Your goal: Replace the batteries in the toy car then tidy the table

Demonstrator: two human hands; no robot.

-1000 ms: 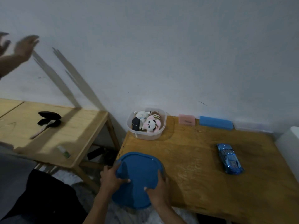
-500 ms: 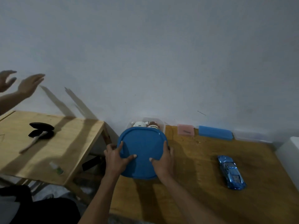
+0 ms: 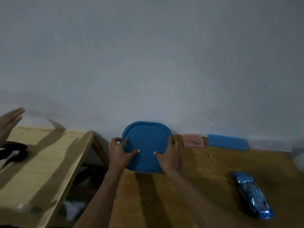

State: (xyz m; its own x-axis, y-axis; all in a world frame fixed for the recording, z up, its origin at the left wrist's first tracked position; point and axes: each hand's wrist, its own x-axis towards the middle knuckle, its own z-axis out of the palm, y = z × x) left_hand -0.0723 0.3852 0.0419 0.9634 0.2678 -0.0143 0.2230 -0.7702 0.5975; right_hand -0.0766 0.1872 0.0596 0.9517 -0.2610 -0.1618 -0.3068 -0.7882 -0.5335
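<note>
A blue rounded-square lid [image 3: 146,143] sits at the back left of the brown table [image 3: 197,186], against the wall. It covers the clear toy container, which is hidden beneath it. My left hand [image 3: 120,153] grips the lid's left edge, thumb on top. On the right edge rests my right hand [image 3: 169,155], thumb pressing the lid's surface. The shiny blue toy car [image 3: 251,195] lies on the table to the right, apart from both hands.
A pink box [image 3: 193,140] and a blue box [image 3: 227,142] lie along the wall. A lighter wooden table [image 3: 41,162] stands left, with a black object [image 3: 13,152] on it. Another person's hand [image 3: 9,124] is raised at the far left.
Both hands carried the blue lid from the table's near edge up and back over the toy container; the toys are now covered. The other person's hand lowered.
</note>
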